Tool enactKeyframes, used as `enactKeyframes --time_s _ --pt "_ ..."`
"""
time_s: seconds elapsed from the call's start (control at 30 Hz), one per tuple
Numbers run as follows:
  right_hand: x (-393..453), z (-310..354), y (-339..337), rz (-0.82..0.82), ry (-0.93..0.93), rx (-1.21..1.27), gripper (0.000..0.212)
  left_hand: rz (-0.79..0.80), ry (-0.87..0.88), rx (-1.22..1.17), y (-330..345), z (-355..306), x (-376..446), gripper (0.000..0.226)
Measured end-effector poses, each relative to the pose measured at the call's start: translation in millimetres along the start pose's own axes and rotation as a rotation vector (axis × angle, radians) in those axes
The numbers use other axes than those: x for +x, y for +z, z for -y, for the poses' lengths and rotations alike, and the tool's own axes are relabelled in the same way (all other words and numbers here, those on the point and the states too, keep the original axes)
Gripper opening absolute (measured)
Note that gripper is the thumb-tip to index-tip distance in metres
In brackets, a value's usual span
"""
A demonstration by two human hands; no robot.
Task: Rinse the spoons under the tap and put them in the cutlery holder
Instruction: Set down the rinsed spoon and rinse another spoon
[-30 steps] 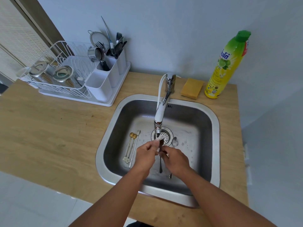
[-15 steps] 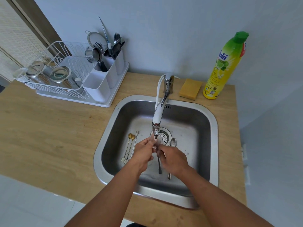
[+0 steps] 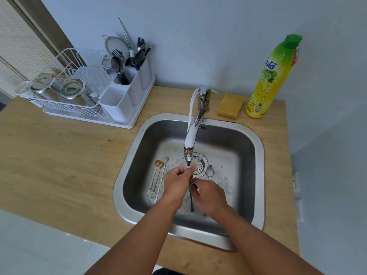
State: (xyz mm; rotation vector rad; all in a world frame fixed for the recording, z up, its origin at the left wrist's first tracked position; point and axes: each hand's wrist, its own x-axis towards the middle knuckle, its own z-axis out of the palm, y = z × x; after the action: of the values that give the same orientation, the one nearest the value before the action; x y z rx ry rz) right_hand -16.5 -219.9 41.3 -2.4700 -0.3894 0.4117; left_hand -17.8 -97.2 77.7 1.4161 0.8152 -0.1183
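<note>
Where the counter (image 3: 59, 155) meets the wall at its far left corner, a white dish rack (image 3: 65, 92) holds two steel jars lying on their sides. On the rack's right side stands the white cutlery holder (image 3: 127, 92), three tall compartments in a row; the farthest compartments carry forks, spoons and a strainer, and the nearest one shows nothing above its rim. Right of the rack, the steel sink (image 3: 256, 175) is set into the counter toward its right edge. On the sink floor at the left lie two gold spoons (image 3: 155, 176) and a slim pale one just beside them, all pointing away from the person. Next comes the left hand (image 3: 177, 182), its fingers curled and its fingertips raised directly under the spout of the tap (image 3: 191, 139), where water runs over them. It pinches the bowl end of a dark spoon (image 3: 191, 201), whose handle hangs down toward the near wall of the sink. Touching it, the right hand (image 3: 209, 194) curls its fingers round the same spoon lower on the shaft. Behind the right hand, a silver spoon (image 3: 210, 172) rests on the sink floor beside the drain strainer (image 3: 200, 165). Behind the sink, near the far right corner of the counter, a yellow sponge (image 3: 230, 105) lies flat, and a yellow bottle of dish soap (image 3: 272, 80) with a green cap stands upright beside it.
</note>
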Motion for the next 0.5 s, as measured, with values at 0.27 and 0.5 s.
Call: enactKeyframes --time_s 0.27,0.5 --pt "-0.1 -5.0 -3.4 0.020 0.018 -0.009 0.019 0.042 -0.046 0.103 -13.6 1.5 -0.2 0.034" --pt "-2.9 -1.6 2.2 0.025 0.023 0.007 0.018 0.097 0.057 0.073 -12.0 5.5 -3.7 0.023"
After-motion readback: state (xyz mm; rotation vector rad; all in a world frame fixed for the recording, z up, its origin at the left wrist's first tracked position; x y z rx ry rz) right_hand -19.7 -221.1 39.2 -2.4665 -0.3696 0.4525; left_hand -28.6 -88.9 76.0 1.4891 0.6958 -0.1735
